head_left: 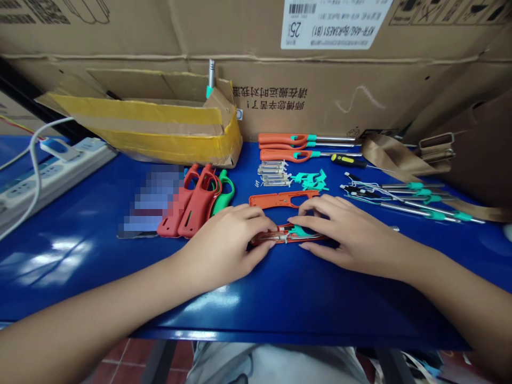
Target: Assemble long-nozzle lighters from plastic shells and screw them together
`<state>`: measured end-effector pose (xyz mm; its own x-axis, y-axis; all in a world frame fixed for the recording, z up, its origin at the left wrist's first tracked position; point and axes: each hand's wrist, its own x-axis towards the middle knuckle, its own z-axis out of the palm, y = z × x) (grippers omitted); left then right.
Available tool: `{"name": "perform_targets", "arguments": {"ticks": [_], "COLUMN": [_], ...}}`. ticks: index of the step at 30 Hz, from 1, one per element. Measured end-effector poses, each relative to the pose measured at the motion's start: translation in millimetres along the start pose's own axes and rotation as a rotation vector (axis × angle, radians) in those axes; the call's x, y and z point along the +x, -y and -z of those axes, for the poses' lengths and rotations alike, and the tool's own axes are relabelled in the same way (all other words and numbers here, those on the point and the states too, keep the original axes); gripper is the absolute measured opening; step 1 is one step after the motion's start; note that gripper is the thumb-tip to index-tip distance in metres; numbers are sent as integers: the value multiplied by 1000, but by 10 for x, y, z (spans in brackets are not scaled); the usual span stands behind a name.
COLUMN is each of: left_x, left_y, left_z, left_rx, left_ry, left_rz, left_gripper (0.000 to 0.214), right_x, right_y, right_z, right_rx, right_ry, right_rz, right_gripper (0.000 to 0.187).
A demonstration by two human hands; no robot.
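On the blue table (280, 293) my left hand (228, 240) and my right hand (344, 232) meet over a half-built orange lighter body (286, 234) with a teal trigger and metal parts inside. Fingertips of both hands pinch and press on it from either side. Just behind it lies an empty orange shell half (280, 199). Further back sit a small heap of metal clips (272, 174) and teal triggers (312, 180).
Orange and green handle shells (196, 202) lie at the left. Finished orange lighters (304, 146) line the back. Metal tubes with wires and teal collars (412, 200) lie at the right. A taped cardboard box (160, 128) and a power strip (52, 170) stand at the back left.
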<state>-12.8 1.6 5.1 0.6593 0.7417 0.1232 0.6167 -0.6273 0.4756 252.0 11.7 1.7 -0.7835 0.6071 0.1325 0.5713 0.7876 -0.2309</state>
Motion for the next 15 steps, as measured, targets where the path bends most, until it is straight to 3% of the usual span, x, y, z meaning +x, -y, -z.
{"name": "perform_targets", "arguments": {"ticks": [10,15], "left_x": [19,20], "left_y": [6,2], "left_z": [7,-17], "left_rx": [-72,-56], "left_ry": [-41,-87], "left_rz": [72,69], "left_gripper": [9,9], "right_x": [-16,-36], "right_y": [31,64], "right_z": [2,13], "right_rx": [-34,-111], "right_ry": [-15,32], "right_rz": [24,104], "right_gripper": [35,41]}}
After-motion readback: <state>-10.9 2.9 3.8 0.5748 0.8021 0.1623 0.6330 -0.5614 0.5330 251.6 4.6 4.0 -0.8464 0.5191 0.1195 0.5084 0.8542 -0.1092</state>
